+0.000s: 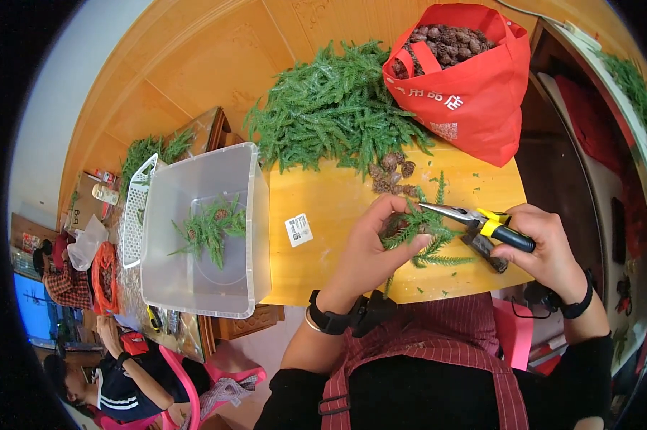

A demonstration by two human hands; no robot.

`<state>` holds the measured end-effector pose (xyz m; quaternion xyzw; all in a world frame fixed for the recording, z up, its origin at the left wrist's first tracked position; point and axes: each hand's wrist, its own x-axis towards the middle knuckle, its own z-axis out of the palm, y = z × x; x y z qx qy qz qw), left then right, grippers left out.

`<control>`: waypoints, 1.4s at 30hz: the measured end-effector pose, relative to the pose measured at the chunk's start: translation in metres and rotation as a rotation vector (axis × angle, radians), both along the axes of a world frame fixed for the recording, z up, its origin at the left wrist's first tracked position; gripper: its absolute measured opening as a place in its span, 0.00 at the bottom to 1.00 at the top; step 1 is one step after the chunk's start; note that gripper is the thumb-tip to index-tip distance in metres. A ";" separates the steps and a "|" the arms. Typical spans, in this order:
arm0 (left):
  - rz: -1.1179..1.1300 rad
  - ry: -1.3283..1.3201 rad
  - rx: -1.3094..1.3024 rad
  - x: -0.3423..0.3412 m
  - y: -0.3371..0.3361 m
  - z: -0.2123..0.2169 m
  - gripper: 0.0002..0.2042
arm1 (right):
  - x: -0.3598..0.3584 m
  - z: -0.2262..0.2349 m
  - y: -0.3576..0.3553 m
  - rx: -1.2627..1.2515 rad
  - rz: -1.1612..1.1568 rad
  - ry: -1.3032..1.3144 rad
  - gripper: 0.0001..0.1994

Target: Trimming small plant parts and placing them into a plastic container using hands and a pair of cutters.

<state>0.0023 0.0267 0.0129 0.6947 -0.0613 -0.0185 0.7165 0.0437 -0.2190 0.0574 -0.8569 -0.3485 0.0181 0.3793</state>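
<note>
My left hand [384,247] is closed round a green artificial pine sprig [427,233], its needles sticking out past my fingers. My right hand [542,247] grips needle-nose pliers [506,231] by their yellow and black handles. The pliers' tip reaches the sprig beside my left fingers; whether the jaws bite on anything is too small to tell. Beneath my right hand lies a dark, narrow object [487,251] whose kind I cannot make out. Just beyond my left hand sit several brown pine cones [391,172] on the yellow tabletop [302,197].
A heap of green sprigs [338,107] lies at the back, beside a red bag [467,107] full of pine cones. On the left stands a clear plastic bin [255,215] holding a sprig with cones. A white label [298,230] lies nearby. Other people [116,387] sit farther left.
</note>
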 end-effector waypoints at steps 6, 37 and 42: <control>0.050 -0.077 -0.076 -0.003 -0.003 0.002 0.14 | 0.000 0.003 -0.003 -0.036 -0.002 0.042 0.18; 0.182 -0.510 0.194 0.000 -0.001 -0.002 0.12 | 0.023 0.026 -0.021 0.064 0.153 0.906 0.15; 0.227 -0.566 0.245 -0.001 0.001 -0.001 0.11 | 0.021 0.024 -0.019 0.046 0.193 0.769 0.15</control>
